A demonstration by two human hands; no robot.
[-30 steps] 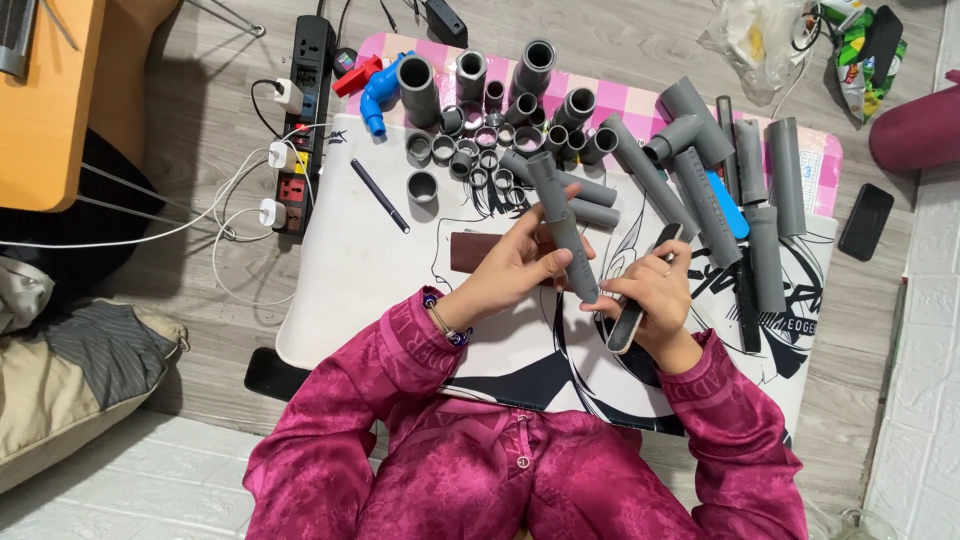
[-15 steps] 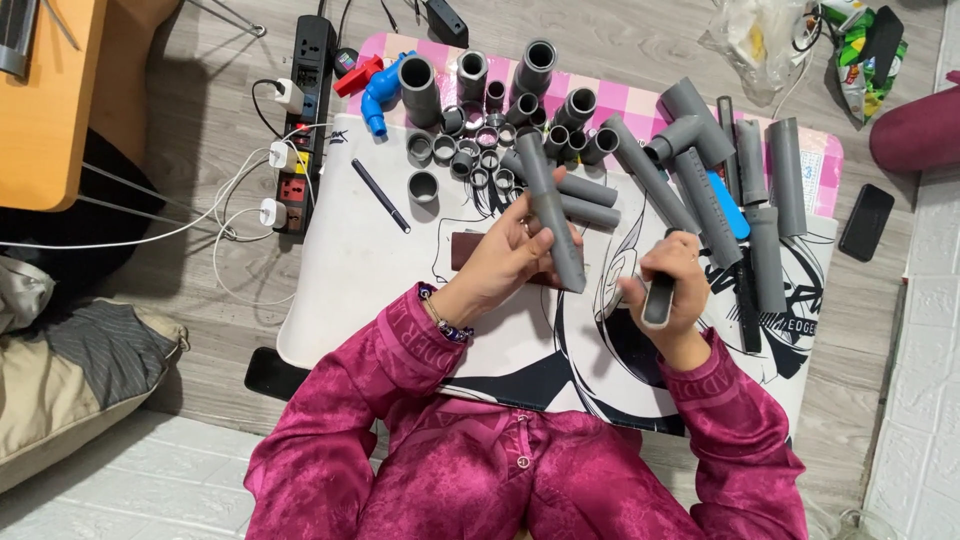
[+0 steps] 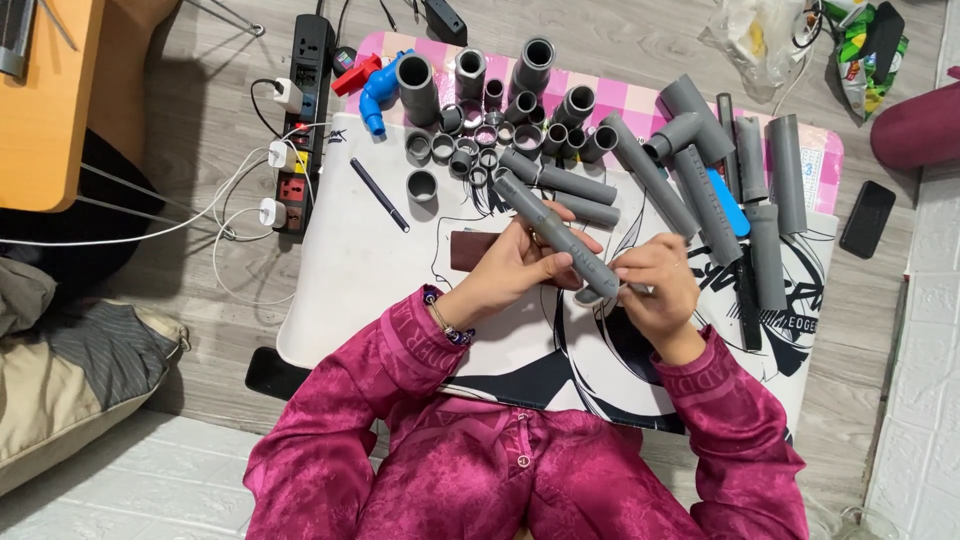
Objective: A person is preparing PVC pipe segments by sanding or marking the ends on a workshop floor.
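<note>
Above a white printed mat (image 3: pixel 350 270) spread on the floor, the left hand (image 3: pixel 515 265) and the right hand (image 3: pixel 655 285) hold one long grey pipe (image 3: pixel 555 232) between them, raised clear of the surface and slanting from upper left to lower right. The left fingers are curled closed around the pipe's middle. The right fingers are closed at its lower end, with a small dark piece at the fingertips; whether that piece is a fitting or a tool cannot be told. Beyond the hands lie loose grey pipe lengths (image 3: pixel 700 190), short grey couplings (image 3: pixel 470 155) and a blue elbow (image 3: pixel 375 95); a black marker (image 3: pixel 380 195) rests to the left, near a power strip (image 3: pixel 305 110). For joining or marking at the end, a firm mid-pipe grip that stops rotation, and keeping the end square to the working hand, appear the main requirements.
</note>
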